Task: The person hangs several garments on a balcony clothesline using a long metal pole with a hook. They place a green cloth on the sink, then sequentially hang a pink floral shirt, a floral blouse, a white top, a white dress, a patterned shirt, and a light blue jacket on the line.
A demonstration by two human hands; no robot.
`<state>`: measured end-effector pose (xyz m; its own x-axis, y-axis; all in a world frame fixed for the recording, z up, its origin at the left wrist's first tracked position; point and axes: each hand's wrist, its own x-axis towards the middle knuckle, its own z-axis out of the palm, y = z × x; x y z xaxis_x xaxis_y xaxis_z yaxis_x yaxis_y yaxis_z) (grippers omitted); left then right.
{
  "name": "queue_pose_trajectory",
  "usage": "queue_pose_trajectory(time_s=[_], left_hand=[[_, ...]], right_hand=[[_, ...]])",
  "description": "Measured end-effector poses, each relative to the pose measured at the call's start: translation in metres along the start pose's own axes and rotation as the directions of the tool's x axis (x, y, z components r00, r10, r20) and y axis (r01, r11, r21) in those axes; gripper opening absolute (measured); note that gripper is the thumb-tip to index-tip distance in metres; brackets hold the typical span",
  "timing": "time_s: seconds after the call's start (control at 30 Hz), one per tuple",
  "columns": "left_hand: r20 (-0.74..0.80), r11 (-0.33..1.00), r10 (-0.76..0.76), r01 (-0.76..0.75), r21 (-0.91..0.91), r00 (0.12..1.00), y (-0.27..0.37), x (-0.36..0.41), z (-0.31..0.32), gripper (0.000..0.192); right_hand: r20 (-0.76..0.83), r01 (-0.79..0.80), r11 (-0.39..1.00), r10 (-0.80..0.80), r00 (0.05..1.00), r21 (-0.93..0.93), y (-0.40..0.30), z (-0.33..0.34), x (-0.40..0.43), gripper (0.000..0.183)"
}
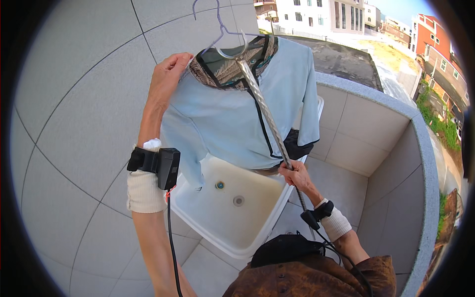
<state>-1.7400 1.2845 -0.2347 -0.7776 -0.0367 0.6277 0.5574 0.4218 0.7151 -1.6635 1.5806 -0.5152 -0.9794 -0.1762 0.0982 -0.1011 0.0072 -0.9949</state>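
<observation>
A light blue garment (237, 118) with black trim and a patterned inner neckline hangs on a thin purple wire hanger (221, 28). My left hand (169, 76) pinches the garment's left shoulder beside the neckline; whether it also grips the hanger there is hidden. My right hand (297, 174) is closed around the lower part of a twisted-pattern metal pole (265, 109). The pole slants up across the garment's front. Its curved metal fork (233, 55) lies over the neckline, just below the hanger's upper wire.
Below the garment stands a white washbasin (222, 219) with a drain (238, 201). Grey tiled wall (81, 111) rises on the left. A low parapet with a speckled stone top (426, 148) curves round the right, with buildings (319, 16) beyond. A black cable (172, 241) hangs from my left forearm.
</observation>
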Motion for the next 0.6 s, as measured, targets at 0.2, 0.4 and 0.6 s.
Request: queue_pose_trajectory(time_s=[0.2,0.4,0.6], left_hand=[[0.065,0.979,0.029,-0.042,0.201,0.997,0.022,0.005,0.006,0.036],[0.098,0.989,0.001,0.014,-0.15,0.995,0.03,0.018,-0.001,0.019],[-0.006,0.91,0.143,-0.134,-0.393,0.99,0.034,0.01,-0.001,0.014]], right_hand=[[-0.024,0.015,1.0,-0.016,1.0,-0.006,-0.005,-0.003,-0.006,0.014],[-0.002,0.029,0.999,-0.029,1.0,-0.026,-0.012,-0.006,-0.014,0.014],[-0.004,0.081,0.996,-0.082,0.997,-0.024,-0.011,0.007,-0.01,0.016]])
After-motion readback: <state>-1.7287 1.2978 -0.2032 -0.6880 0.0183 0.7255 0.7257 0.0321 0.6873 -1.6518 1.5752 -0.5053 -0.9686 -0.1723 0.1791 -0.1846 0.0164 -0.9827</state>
